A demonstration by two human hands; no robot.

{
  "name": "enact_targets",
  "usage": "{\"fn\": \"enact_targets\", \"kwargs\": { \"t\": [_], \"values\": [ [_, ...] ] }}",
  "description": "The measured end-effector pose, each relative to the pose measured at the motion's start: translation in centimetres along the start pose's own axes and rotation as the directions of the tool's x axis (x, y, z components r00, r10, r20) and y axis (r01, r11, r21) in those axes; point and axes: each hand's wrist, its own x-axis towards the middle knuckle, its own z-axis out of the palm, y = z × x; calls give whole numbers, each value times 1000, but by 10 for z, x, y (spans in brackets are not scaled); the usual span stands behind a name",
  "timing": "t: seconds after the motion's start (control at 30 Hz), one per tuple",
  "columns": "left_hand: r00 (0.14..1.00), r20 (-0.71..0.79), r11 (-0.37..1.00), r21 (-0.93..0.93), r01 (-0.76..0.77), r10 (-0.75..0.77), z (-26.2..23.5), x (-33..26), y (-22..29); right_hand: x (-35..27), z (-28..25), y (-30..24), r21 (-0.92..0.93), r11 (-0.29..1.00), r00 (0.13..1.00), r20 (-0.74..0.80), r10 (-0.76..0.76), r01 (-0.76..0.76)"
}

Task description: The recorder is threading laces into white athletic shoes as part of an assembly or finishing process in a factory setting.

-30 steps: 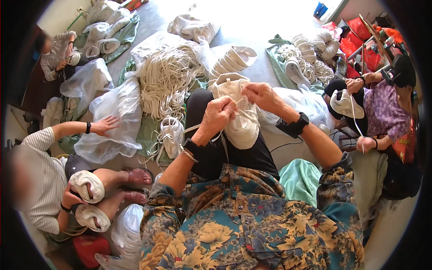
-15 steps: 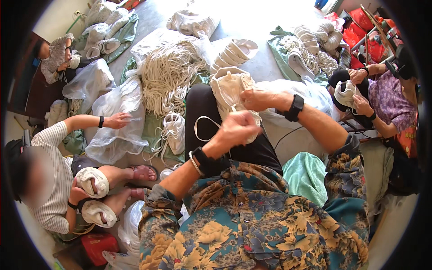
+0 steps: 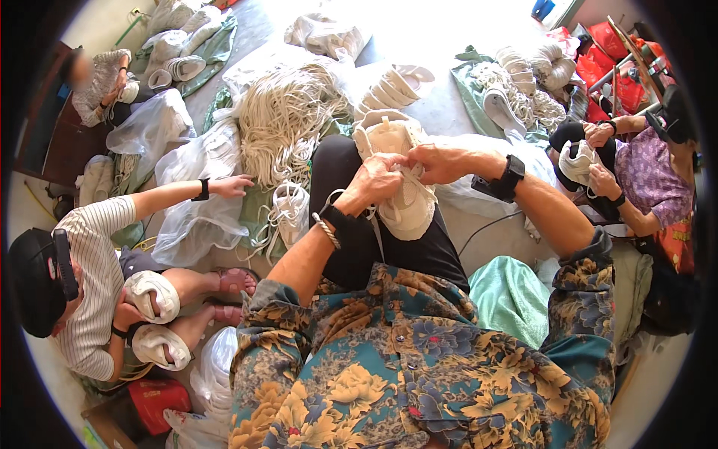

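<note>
A cream-white lace-up shoe (image 3: 407,213) rests across my thighs, its toe toward me and its opening facing away. My left hand (image 3: 376,179) lies over the left side of its upper, fingers closed in a pinch at the lacing area on the shoelace. The pinched part is mostly hidden, while a loop of pale lace (image 3: 334,197) shows beside the wrist. Against the right edge of the lacing, my right hand (image 3: 443,163) has thumb and fingers closed on the shoe's upper. The fingertips of both hands almost meet there.
A heap of pale laces (image 3: 288,112) spreads beyond my left knee, near a laced shoe (image 3: 290,213). Clear plastic bags (image 3: 198,187) lie further left. A co-worker in stripes (image 3: 97,232) sits at left, another in purple (image 3: 662,168) at right. A green sack (image 3: 511,299) is beside me.
My left hand has moved from above the shoe up to its lacing, meeting my right hand. The shoe's toe now shows. The striped co-worker's arm has reached further right, toward the laces.
</note>
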Motion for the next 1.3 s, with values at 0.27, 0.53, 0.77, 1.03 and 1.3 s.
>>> {"fn": "enact_targets", "kwargs": {
  "t": [0.27, 0.53, 0.77, 1.03, 1.3],
  "values": [
    [997, -42, 805, 588, 80, -69, 3, -2, 27, -7, 3, -19, 26, 998, 988, -144, -53, 58],
    [972, -98, 970, -139, 198, -212, 0, 10, 22, -10, 5, -31, -129, 989, 982, -166, -87, 66],
    [952, -12, 950, -74, 304, -305, -2, 9, 25, -10, 6, -36, -181, 983, 995, -104, -4, -15],
    [977, -65, 955, 207, 214, -205, -2, 13, 29, -11, 8, -38, -23, 996, 966, -245, -84, 81],
    [976, -10, 967, 135, 216, -216, -2, 16, 24, -10, 8, -25, -23, 998, 988, -147, 56, -60]
  ]
}}
